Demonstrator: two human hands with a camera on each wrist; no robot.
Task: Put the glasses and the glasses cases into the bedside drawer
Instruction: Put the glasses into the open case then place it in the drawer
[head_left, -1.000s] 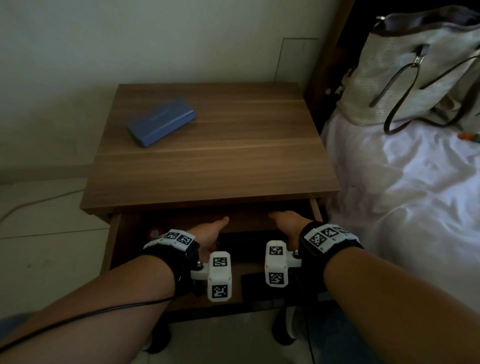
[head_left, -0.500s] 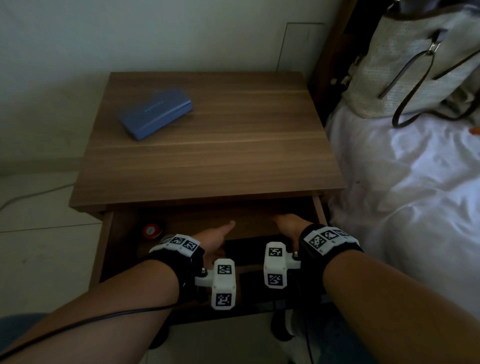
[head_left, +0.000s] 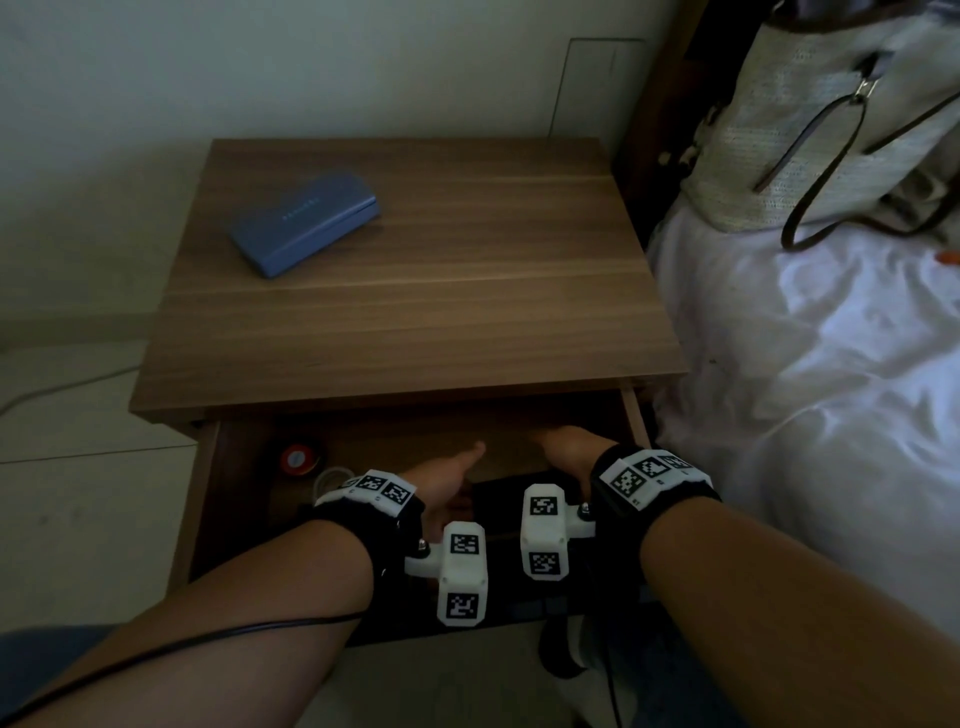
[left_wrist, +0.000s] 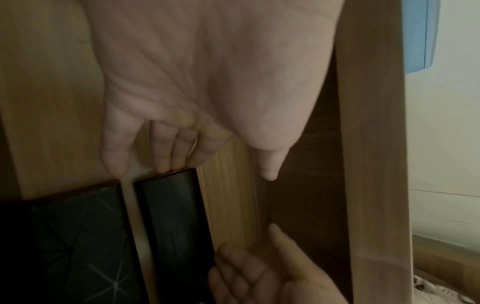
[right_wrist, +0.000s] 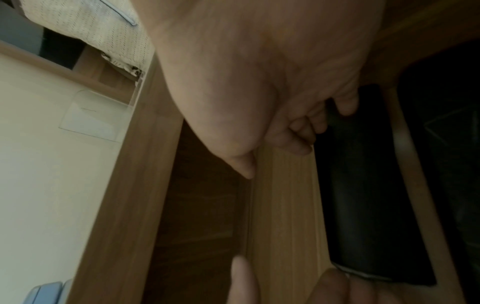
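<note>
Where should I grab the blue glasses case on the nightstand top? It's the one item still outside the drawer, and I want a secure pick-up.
Judging by its pose, grip the blue glasses case across its narrow width, mid-length, coming from above. It lies flat and diagonal on the nightstand top with bare wood along both long edges, so thumb and fingers can likely straddle them.

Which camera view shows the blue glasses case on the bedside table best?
The head view: the whole blue glasses case lies closed and angled on the bedside table, back left. The left wrist view shows only a blue strip at the top right edge; the right wrist view shows only a pale blue corner.
</note>
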